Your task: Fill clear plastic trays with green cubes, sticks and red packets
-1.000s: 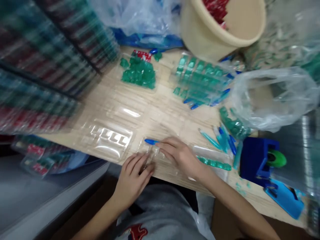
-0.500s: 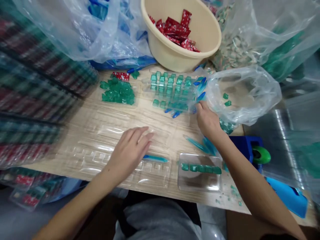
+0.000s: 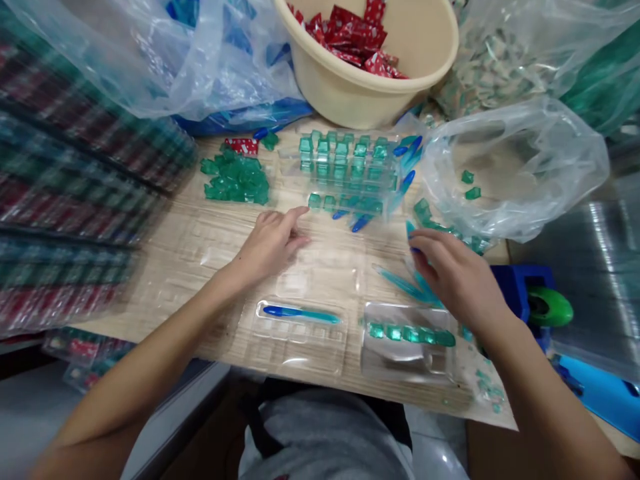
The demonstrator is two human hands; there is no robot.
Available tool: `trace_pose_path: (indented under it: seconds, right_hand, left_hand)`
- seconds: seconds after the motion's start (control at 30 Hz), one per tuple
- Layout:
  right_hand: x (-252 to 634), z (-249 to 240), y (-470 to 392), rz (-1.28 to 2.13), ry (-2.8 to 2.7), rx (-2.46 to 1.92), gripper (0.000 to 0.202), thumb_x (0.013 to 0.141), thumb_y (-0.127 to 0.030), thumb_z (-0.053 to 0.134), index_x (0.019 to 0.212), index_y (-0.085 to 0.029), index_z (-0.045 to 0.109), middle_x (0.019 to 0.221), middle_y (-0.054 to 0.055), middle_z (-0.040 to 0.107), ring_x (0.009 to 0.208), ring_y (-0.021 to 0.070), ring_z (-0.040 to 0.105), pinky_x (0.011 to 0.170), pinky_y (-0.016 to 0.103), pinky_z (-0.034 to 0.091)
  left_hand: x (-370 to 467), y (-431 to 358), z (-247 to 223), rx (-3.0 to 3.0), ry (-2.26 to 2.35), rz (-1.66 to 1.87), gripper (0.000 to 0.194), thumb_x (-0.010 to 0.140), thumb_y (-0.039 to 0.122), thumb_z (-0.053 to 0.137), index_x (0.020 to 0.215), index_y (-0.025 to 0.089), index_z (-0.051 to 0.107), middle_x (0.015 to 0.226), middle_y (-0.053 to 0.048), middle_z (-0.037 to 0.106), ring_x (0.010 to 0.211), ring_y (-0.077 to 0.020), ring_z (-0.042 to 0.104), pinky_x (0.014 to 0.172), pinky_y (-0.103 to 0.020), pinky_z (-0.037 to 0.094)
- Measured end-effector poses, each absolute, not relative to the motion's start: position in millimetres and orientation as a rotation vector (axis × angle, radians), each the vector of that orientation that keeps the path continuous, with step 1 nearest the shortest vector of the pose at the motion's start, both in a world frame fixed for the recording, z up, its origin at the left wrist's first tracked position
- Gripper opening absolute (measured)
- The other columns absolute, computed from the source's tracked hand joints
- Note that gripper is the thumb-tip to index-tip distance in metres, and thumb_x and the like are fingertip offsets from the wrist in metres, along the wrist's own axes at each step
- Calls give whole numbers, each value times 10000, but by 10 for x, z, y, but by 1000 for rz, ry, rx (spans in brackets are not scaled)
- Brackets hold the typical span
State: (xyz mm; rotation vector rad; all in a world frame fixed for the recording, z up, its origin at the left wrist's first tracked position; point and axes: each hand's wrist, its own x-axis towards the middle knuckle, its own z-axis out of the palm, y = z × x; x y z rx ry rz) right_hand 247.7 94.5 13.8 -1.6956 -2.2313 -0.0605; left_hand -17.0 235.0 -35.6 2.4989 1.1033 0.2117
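My left hand (image 3: 273, 243) is over the middle of the table with its index finger stretched and thumb apart, holding nothing. Its fingertip comes close to a row of green translucent cubes (image 3: 329, 203). My right hand (image 3: 457, 277) is closed, with a teal tip and a bit of blue showing at its fingers, apparently a blue-and-teal pen-shaped stick (image 3: 411, 228). Loose teal sticks (image 3: 400, 285) lie beside that hand. One blue-and-teal stick (image 3: 303, 314) rests in a clear plastic tray (image 3: 295, 363). Right of it, a clear box (image 3: 400, 363) contains a row of green cubes (image 3: 411, 334).
Green pieces (image 3: 237, 179) are heaped at back left, near a red packet (image 3: 242, 146). A cream tub (image 3: 340, 100) of red packets stands behind. Stacked filled packs (image 3: 75, 180) rise at left. An open plastic bag (image 3: 540, 220) and a blue tape dispenser (image 3: 510, 283) are at right.
My left hand has moved up and away from the tray, uncovering the stick there. My right hand has come back toward me from the far sticks, with a stick in its fingers.
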Motion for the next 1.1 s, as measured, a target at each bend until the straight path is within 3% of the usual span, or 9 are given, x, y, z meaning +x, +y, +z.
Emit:
trace_pose_path:
  seconds: [0.17, 0.3, 0.4, 0.6, 0.73, 0.9, 1.1]
  right_hand:
    - [2282, 343, 675, 255, -1145, -1657, 238, 818, -178, 657, 997, -323, 597, 962, 26, 642, 831, 213, 659, 717, 385, 552]
    - [2177, 223, 739, 709, -766, -1456, 149, 782, -206, 683, 910, -274, 646, 837, -8, 664, 633, 138, 647, 644, 322, 570]
    - [2129, 53, 791, 907, -705, -1442, 157, 783, -249, 697, 935, -236, 662, 763, -29, 670, 624, 108, 658, 671, 274, 579]
    - [2013, -112, 807, 987, -796, -1439, 166, 795, -259, 707, 960, -251, 686, 792, -35, 682, 663, 95, 669, 717, 248, 571]
    - [1965, 5, 887, 782, -974, -1536, 184, 826, -247, 678, 1008, -266, 687, 825, -21, 679, 684, 106, 655, 686, 253, 550]
    - [1826, 256, 1145, 390, -1680, -1533, 242, 890, -189, 580, 1113, -250, 650, 1009, 46, 674, 849, 165, 641, 805, 333, 529]
    - [1388, 66, 1547, 333, -2343, -1518, 255, 937, -153, 459, 1137, -140, 617, 1009, 126, 671, 940, 241, 609, 787, 359, 515]
  left_hand:
    - [-234, 2316, -349, 2483, 1104, 225, 494, 847, 194, 625, 1313, 178, 461, 906, -47, 698, 940, -229, 597, 971, -434, 382]
    - [-319, 2280, -345, 2486, 1037, 236, 520, 859, 118, 538, 1361, 173, 415, 988, -66, 693, 988, -223, 574, 975, -417, 372]
    - [-388, 2264, -331, 2477, 984, 247, 564, 849, 80, 500, 1390, 176, 373, 1006, -57, 692, 1002, -216, 557, 992, -423, 344]
    - [-479, 2261, -337, 2457, 950, 213, 560, 871, 119, 493, 1410, 199, 363, 1012, -42, 694, 1013, -229, 517, 969, -419, 342]
    - [-515, 2270, -301, 2483, 968, 288, 473, 877, 145, 509, 1346, 184, 457, 1055, -54, 689, 1005, -223, 539, 955, -408, 371]
    - [-624, 2177, -54, 2505, 1070, 487, 262, 930, 194, 443, 1141, 197, 598, 1067, -46, 693, 1000, -209, 588, 938, -392, 417]
    - [-781, 1742, -65, 2638, 991, 403, 223, 916, 144, 448, 979, 201, 653, 1044, -60, 701, 1000, -235, 584, 974, -469, 419]
